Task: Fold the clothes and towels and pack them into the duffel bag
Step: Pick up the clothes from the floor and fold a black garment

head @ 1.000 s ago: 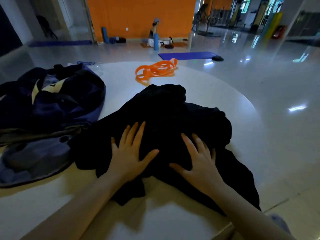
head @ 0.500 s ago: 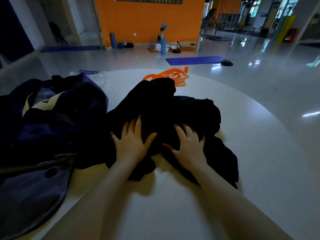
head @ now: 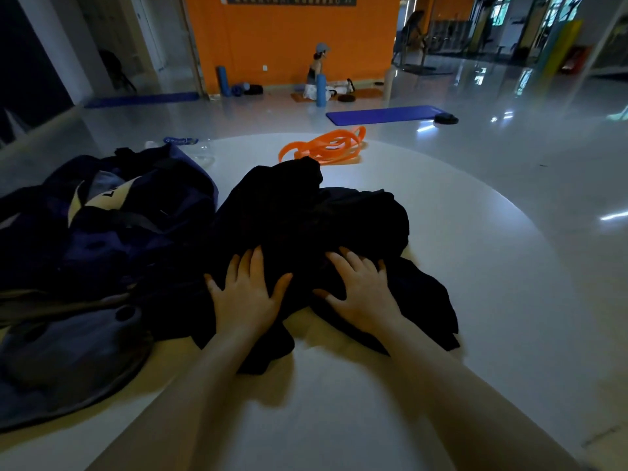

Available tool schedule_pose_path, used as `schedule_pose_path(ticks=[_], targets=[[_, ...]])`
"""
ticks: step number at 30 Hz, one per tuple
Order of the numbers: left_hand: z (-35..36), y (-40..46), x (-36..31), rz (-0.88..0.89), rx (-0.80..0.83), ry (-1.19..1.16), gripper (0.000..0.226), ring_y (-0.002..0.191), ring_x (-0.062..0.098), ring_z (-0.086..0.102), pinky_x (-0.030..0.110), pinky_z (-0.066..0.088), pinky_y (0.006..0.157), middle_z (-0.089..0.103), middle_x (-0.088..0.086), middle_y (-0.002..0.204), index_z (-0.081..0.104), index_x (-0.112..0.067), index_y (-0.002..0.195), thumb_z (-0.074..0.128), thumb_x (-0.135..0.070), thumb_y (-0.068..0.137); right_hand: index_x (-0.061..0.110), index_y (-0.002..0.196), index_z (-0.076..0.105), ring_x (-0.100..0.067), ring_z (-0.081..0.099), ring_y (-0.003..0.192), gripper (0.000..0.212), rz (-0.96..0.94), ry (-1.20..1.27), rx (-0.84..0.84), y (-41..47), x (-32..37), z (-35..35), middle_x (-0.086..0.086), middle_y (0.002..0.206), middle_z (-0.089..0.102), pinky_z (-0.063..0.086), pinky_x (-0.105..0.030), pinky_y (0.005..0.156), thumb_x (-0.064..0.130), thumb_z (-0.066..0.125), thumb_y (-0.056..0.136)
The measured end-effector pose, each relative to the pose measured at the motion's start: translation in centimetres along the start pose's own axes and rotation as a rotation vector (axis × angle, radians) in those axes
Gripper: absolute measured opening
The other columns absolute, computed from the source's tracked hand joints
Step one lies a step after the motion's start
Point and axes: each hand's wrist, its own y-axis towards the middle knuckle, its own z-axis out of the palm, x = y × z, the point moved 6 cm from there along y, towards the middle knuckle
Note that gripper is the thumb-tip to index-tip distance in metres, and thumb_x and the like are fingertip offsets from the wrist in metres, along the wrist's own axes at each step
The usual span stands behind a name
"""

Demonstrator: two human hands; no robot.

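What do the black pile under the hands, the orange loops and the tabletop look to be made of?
Black clothes: soft matte fabric, seemingly knit; they crumple and drape in folds. Orange bands: likely rubber or latex; thin, smooth, flat, floppy loops. Table: hard, smooth white top, perhaps laminate; it reflects light faintly.

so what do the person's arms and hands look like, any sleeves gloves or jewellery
Both forearms are bare as far up as the view shows, with no sleeve in sight. The left hand and right hand wear no gloves. No ring, watch or bracelet shows on either hand or wrist, though the light is dim.
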Motion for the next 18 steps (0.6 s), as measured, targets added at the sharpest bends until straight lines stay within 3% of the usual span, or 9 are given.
schedule_pose_path(ticks=[4, 6, 8, 10, 12, 15, 18], targets=[[-2.1, -3.3, 0.0, -0.019, -0.098, -0.129, 0.079, 0.146, 0.022, 0.010, 0.063, 0.001, 0.113, 0.018, 0.006, 0.157, 0.029, -0.012, 0.146, 0.027, -0.068, 0.091, 0.033, 0.149, 0.018, -0.025, 0.018, 0.143, 0.071, -0.049, -0.038, 0.013, -2.9, 1.3, -0.6, 0.003, 0.157, 0.019, 0.000, -0.059, 0.114, 0.065, 0.039, 0.090], [-3.6, -5.1, -0.9, 0.077, -0.228, -0.159, 0.074, 0.145, 0.025, 0.014, 0.060, 0.001, 0.112, 0.021, 0.009, 0.156, 0.033, -0.011, 0.144, 0.034, -0.062, 0.090, 0.031, 0.146, 0.029, -0.023, 0.024, 0.141, 0.066, -0.045, 0.003, -0.122, -4.8, 1.2, -2.6, 0.004, 0.152, 0.030, -0.001, -0.062, 0.111, 0.063, 0.041, 0.090], [-5.2, -6.5, -3.0, 0.231, -0.326, -0.159, 0.066, 0.139, 0.030, 0.031, 0.060, 0.010, 0.111, 0.036, 0.013, 0.149, 0.043, -0.010, 0.139, 0.038, -0.054, 0.090, 0.027, 0.138, 0.045, -0.021, 0.036, 0.135, 0.056, -0.030, 0.051, -0.297, -7.2, 0.5, -5.6, 0.003, 0.143, 0.045, 0.004, -0.063, 0.110, 0.056, 0.048, 0.090], [-6.3, -7.4, -6.5, 0.428, -0.348, -0.223, 0.051, 0.121, 0.032, 0.052, 0.060, 0.031, 0.106, 0.054, 0.013, 0.132, 0.060, -0.008, 0.124, 0.043, -0.045, 0.092, 0.024, 0.125, 0.056, -0.018, 0.048, 0.126, 0.043, -0.008, 0.120, -0.418, -10.4, -1.1, -8.4, 0.004, 0.130, 0.055, 0.009, -0.062, 0.111, 0.047, 0.054, 0.089], [-6.3, -8.8, -11.2, 0.619, -0.320, -0.348, 0.037, 0.107, 0.028, 0.060, 0.050, 0.044, 0.098, 0.064, 0.010, 0.118, 0.071, -0.009, 0.106, 0.049, -0.036, 0.092, 0.023, 0.112, 0.063, -0.017, 0.056, 0.112, 0.037, 0.046, 0.163, -0.519, -14.3, -3.6, -10.6, 0.005, 0.117, 0.062, 0.015, -0.060, 0.111, 0.045, 0.051, 0.086], [-4.8, -12.0, -19.0, 0.751, -0.193, -0.581, 0.028, 0.098, 0.016, 0.061, 0.028, 0.049, 0.089, 0.066, 0.003, 0.106, 0.073, -0.011, 0.093, 0.053, -0.030, 0.090, 0.019, 0.103, 0.067, -0.020, 0.063, 0.100, 0.034, 0.197, 0.206, -0.614, -20.9, -9.3, -12.2, 0.003, 0.107, 0.067, 0.037, -0.060, 0.100, 0.041, 0.050, 0.084], [-2.0, -16.8, -26.6, 0.816, 0.012, -0.746, 0.025, 0.083, 0.011, 0.062, 0.028, 0.051, 0.075, 0.067, -0.002, 0.092, 0.070, -0.013, 0.086, 0.053, -0.031, 0.089, 0.014, 0.098, 0.070, -0.021, 0.065, 0.090, 0.028, 0.406, 0.251, -0.720, -29.1, -15.7, -11.5, -0.001, 0.100, 0.069, 0.052, -0.050, 0.080, 0.034, 0.056, 0.083]])
